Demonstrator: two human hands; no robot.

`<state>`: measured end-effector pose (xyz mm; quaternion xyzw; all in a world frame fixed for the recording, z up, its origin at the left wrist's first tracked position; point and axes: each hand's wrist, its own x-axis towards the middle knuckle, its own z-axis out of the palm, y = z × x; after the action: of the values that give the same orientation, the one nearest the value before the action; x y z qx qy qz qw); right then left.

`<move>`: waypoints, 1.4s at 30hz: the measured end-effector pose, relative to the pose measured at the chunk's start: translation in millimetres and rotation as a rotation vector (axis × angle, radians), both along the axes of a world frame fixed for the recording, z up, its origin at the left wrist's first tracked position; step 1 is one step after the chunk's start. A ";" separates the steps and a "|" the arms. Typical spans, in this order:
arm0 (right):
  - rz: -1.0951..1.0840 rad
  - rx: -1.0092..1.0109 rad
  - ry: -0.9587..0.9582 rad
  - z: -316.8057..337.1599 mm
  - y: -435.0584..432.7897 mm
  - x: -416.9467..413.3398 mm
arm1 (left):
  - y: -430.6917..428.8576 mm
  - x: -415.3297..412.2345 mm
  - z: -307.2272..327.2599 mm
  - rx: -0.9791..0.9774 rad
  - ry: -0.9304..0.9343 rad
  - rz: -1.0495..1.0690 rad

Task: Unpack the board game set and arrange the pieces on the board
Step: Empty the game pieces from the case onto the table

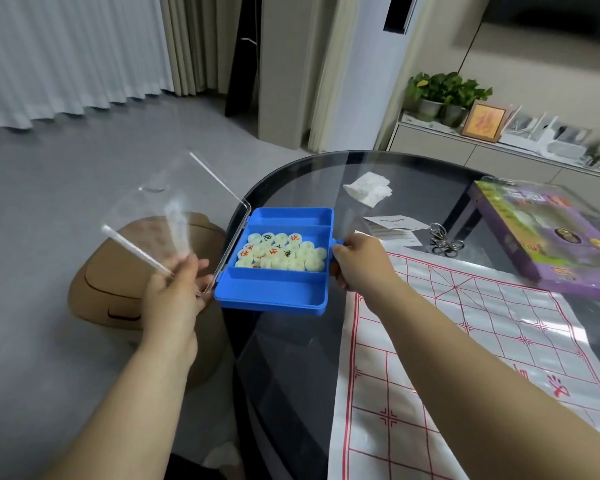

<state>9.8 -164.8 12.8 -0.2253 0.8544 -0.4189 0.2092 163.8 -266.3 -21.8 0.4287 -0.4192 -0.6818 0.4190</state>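
A blue plastic case (274, 296) hangs over the left edge of the dark glass table (291, 358). Its middle compartment holds several pale round chess pieces (280, 251) with red or black characters. The clear lid (174, 220) is swung open to the left. My left hand (177, 292) grips the lid's near edge. My right hand (361, 259) holds the blue handle on the case's right side. A white sheet board (465, 358) with a red grid lies flat on the table at the right.
A purple game box (548, 237) lies at the table's far right. A crumpled tissue (368, 188), paper slips (395, 225) and metal ring puzzles (444, 240) sit behind the board. A brown round bin (118, 289) stands on the floor under the lid.
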 end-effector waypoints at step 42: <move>0.736 0.616 0.524 17.5 -45.5 33.0 | -0.2 20.2 1.7 0.091 0.145 -0.128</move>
<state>42.8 -210.3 30.3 -0.5344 0.8259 0.0216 0.1783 184.1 -266.5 -20.0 0.3691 -0.3829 -0.7549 0.3837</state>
